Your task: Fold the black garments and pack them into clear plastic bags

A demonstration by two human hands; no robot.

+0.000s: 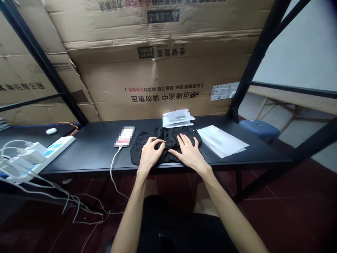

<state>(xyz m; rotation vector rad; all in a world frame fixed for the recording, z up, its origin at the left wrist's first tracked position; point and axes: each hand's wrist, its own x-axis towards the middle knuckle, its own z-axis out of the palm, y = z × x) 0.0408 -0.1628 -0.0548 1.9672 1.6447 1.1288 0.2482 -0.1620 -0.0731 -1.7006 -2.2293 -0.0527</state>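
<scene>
A piece of black fabric [138, 149], loosely bunched in the middle, lies on the black shelf top near its front edge. My left hand [152, 151] rests on its left part, with thumb and forefinger drawn together on a fold of the cloth. Spread fingers of my right hand [189, 151] lie flat on the right part. Both palms hide some of the fabric, and its exact kind cannot be made out. Just behind it sits a small stack of white translucent packets [178, 118]. More flat white bags [219, 140] lie fanned out to the right.
A phone [124, 136] with a white charging cable [112, 168] lies to the left. Farther left are a power strip [56, 147] with plugs and a white earbud case [51, 131]. Cardboard [163, 73] backs the shelf, between black metal posts. A blue stool [259, 128] stands beyond, right.
</scene>
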